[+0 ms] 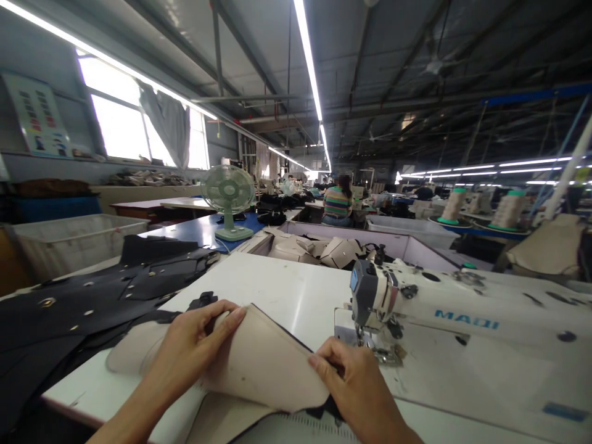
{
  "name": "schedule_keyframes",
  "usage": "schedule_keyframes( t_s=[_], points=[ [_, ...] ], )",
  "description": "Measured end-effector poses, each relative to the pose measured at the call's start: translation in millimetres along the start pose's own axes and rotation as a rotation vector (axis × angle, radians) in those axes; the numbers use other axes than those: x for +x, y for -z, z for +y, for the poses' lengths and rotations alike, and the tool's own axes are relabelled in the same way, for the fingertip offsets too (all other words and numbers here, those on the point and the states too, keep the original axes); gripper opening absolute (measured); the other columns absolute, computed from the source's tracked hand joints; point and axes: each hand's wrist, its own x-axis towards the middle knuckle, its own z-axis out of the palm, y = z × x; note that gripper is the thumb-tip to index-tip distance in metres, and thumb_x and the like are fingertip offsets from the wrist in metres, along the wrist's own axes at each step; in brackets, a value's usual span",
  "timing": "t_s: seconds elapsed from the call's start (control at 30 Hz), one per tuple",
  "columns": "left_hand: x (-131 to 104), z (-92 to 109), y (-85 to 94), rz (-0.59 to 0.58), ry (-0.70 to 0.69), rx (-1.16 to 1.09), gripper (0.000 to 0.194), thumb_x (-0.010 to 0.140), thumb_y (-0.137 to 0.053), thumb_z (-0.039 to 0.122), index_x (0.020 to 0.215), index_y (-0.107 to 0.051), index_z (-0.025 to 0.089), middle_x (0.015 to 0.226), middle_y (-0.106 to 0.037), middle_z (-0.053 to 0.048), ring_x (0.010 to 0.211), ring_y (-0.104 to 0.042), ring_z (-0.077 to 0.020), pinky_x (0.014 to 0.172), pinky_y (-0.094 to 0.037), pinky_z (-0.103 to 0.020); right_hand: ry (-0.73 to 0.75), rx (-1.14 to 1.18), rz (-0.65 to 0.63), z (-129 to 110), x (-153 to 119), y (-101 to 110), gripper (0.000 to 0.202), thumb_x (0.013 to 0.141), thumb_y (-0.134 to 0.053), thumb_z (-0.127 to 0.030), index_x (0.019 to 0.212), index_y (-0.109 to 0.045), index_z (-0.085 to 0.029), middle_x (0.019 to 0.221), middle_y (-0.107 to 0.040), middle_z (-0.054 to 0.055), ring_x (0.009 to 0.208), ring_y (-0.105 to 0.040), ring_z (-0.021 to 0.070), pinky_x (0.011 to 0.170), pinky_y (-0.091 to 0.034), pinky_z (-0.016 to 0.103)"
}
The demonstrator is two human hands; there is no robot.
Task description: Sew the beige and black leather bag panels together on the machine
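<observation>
Both hands hold a beige fabric piece point(263, 364) with a dark edge, raised and bent over the white sewing table point(277, 283). My left hand point(198, 345) pinches its upper left corner between thumb and fingers. At the right edge, my right hand point(351, 382) grips it, with the fingertips partly hidden behind the material. More beige material lies under the held piece and to the left of my left wrist. Right of the hands stands a white sewing machine point(462, 308), its needle area a short way beyond my right hand.
Dark fabric pieces with metal eyelets point(115, 296) cover the left side. Behind the table, a bin point(393, 243) holds beige pieces. A green fan point(228, 197) stands on a blue table. Thread cones point(506, 209) are at right. Farther back a person point(337, 200) sits.
</observation>
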Motion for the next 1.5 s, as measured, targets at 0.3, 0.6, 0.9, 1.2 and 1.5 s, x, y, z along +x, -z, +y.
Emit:
schedule_keyframes(
  t_s=[0.3, 0.6, 0.9, 1.2, 1.5],
  points=[
    [5, 14, -0.8, 0.005, -0.002, 0.161, 0.05, 0.084, -0.043, 0.065, 0.074, -0.07, 0.024, 0.067, -0.065, 0.0, 0.066, -0.057, -0.0205, 0.059, -0.034, -0.027, 0.126, -0.177, -0.063, 14, -13, -8, 0.045, 0.103, -0.026, -0.045, 0.075, -0.054, -0.022, 0.065, -0.06, 0.001, 0.061, -0.057, 0.017, 0.056, -0.033, 0.027],
    [3, 13, -3.0, 0.026, -0.011, 0.165, 0.047, 0.085, -0.044, 0.062, 0.075, -0.071, 0.025, 0.064, -0.063, 0.0, 0.067, -0.056, -0.0204, 0.057, -0.03, -0.026, 0.315, -0.401, 0.023, 24, -16, -20, 0.039, 0.105, -0.02, -0.034, 0.084, -0.051, -0.022, 0.065, -0.058, 0.001, 0.061, -0.061, 0.02, 0.054, -0.034, 0.029],
    [2, 15, -2.8, 0.019, 0.008, 0.166, 0.043, 0.086, -0.045, 0.058, 0.076, -0.071, 0.026, 0.065, -0.063, -0.001, 0.068, -0.056, -0.0204, 0.058, -0.028, -0.026, 0.203, -0.337, 0.129, 24, -14, -25, 0.041, 0.104, -0.023, -0.041, 0.077, -0.049, -0.024, 0.062, -0.057, -0.001, 0.058, -0.059, 0.0198, 0.056, -0.03, 0.03],
    [7, 16, -6.9, 0.055, -0.001, 0.199, 0.044, 0.085, -0.045, 0.06, 0.076, -0.072, 0.027, 0.066, -0.065, -0.001, 0.069, -0.058, -0.0224, 0.058, -0.03, -0.028, 0.085, -0.126, 0.072, 25, -8, -21, 0.046, 0.1, -0.036, -0.05, 0.068, -0.052, -0.021, 0.057, -0.054, -0.001, 0.054, -0.052, 0.0154, 0.051, -0.03, 0.026],
    [13, 15, -20.0, 0.039, -0.019, 0.294, 0.043, 0.086, -0.044, 0.058, 0.081, -0.074, 0.027, 0.068, -0.067, -0.004, 0.068, -0.06, -0.0222, 0.056, -0.029, -0.028, 0.184, -0.269, 0.045, 33, -4, -24, 0.023, 0.089, -0.044, -0.031, 0.079, -0.06, -0.018, 0.063, -0.059, 0.001, 0.058, -0.058, 0.0177, 0.058, -0.036, 0.027]
  ],
)
